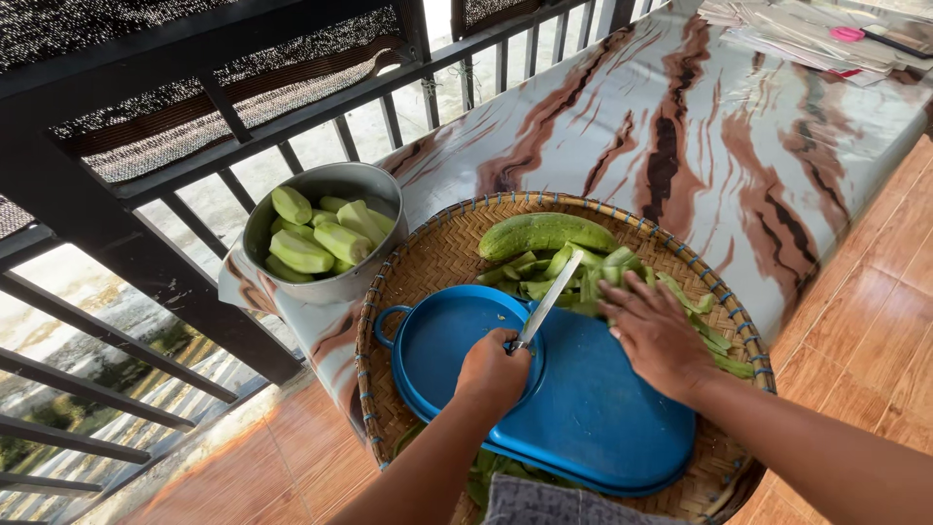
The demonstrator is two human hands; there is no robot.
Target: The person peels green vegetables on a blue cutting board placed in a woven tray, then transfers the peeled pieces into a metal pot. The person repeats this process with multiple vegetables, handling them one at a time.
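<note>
My left hand [493,372] is closed on the handle of a knife [549,297], whose blade points up and away over a blue cutting board [593,413]. My right hand [656,335] lies fingers spread on a heap of green peels [583,277] at the board's far edge. Behind the peels lies a whole green cucumber [544,233]. Board, peels and cucumber all rest in a round woven tray [432,258]. Left of the tray stands a metal bowl [335,289] holding several peeled pale green cucumber pieces [311,243].
The tray and bowl sit at the near end of a table [680,126] covered in brown-and-white marbled sheet. A black metal railing [194,136] runs along the left. Papers and a pink object [807,34] lie at the far right corner. Orange floor tiles [875,292] lie on the right.
</note>
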